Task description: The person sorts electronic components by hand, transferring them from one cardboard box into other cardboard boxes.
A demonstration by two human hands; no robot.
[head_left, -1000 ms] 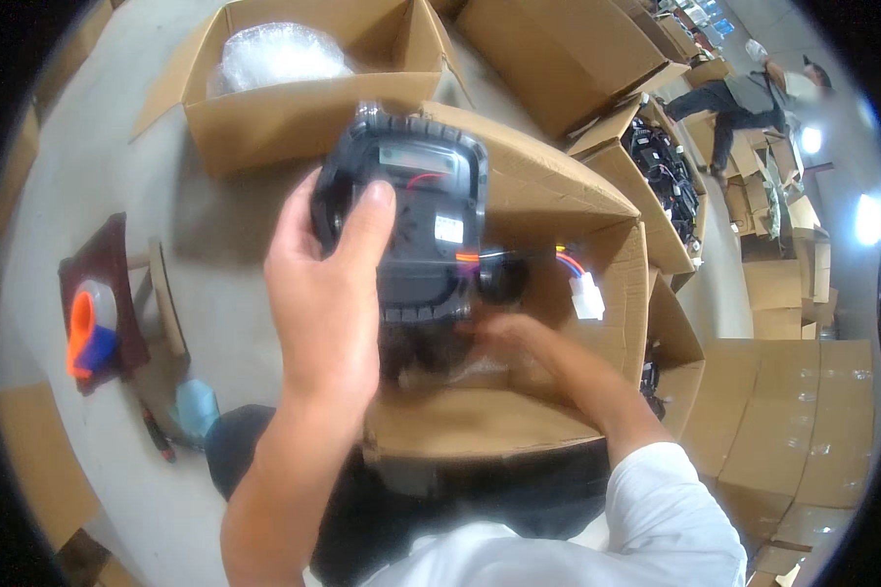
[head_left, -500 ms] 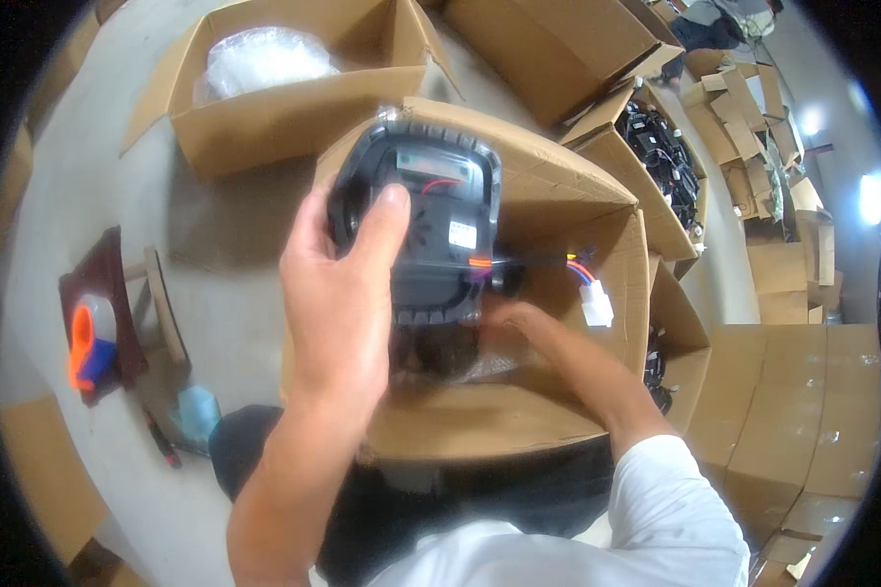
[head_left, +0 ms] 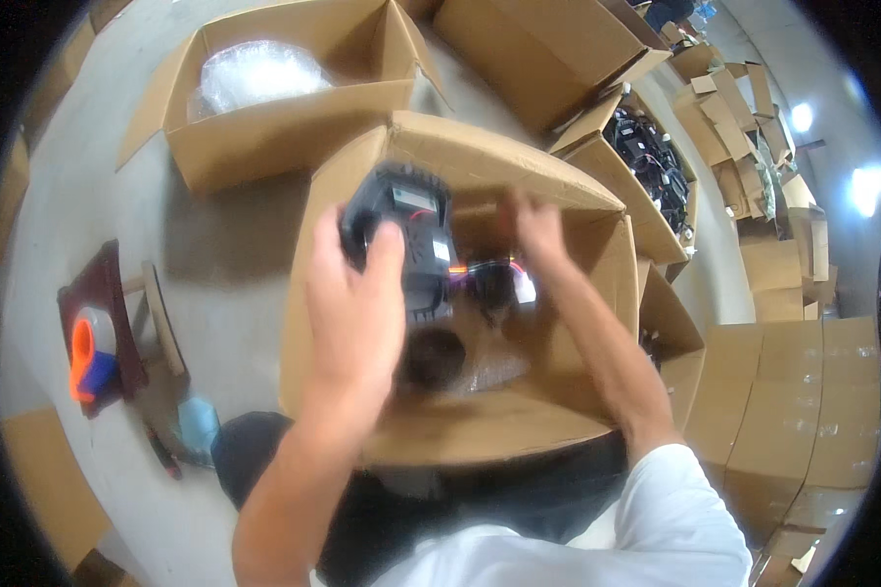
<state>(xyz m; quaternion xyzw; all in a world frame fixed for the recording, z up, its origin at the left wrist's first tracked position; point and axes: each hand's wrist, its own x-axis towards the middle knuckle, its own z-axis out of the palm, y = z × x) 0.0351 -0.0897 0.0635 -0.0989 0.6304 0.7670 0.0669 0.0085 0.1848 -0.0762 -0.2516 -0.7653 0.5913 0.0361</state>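
My left hand is closed around the left edge of a black plastic housing, its thumb pressed on the face. The housing is held tilted over an opened cardboard box. It has a vent pattern, a white label and a short red wire. From its right side a bundle of coloured wires runs to a white connector plug. My right hand, apart from the housing, is above the inside of the box near its far wall; motion smears its fingers. Below, a dark round object and clear plastic wrap lie inside the box.
Another box with bubble wrap stands at the far left. One at the right holds several black units. An orange and blue tape dispenser lies on the left. Stacked cartons stand at the right.
My left hand has lowered the housing slightly, and it now sits farther from me and smaller. My right hand has moved from beneath the housing up and right, away from it. The plug has swung left.
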